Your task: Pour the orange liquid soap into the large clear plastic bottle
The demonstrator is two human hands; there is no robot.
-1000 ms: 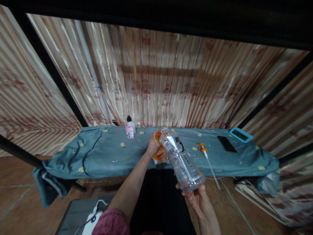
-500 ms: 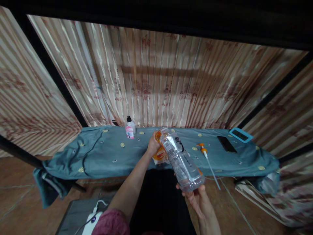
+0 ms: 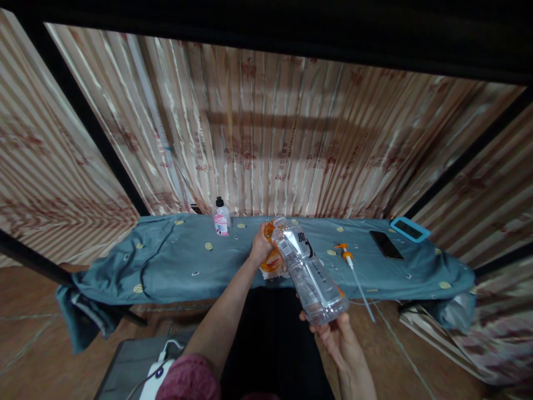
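My right hand (image 3: 335, 339) is closed round the base of a large clear plastic bottle (image 3: 310, 278), tilted with its mouth up and to the left. My left hand (image 3: 261, 244) grips an orange bottle (image 3: 272, 258) at its upper part. The clear bottle's neck is at the orange bottle's top and partly hides it. Whether the two mouths touch, I cannot tell. Under the orange bottle lies a whitish cloth or paper (image 3: 277, 274). To the right, an orange pump head (image 3: 346, 253) with a long pale tube lies on the tablecloth.
A blue-green cloth (image 3: 166, 272) covers the narrow table. A small bottle with a black cap (image 3: 221, 218) stands at the back left. At the right lie a black phone (image 3: 386, 245) and a blue-framed device (image 3: 410, 229). A white power bank (image 3: 157, 378) with cables sits at lower left.
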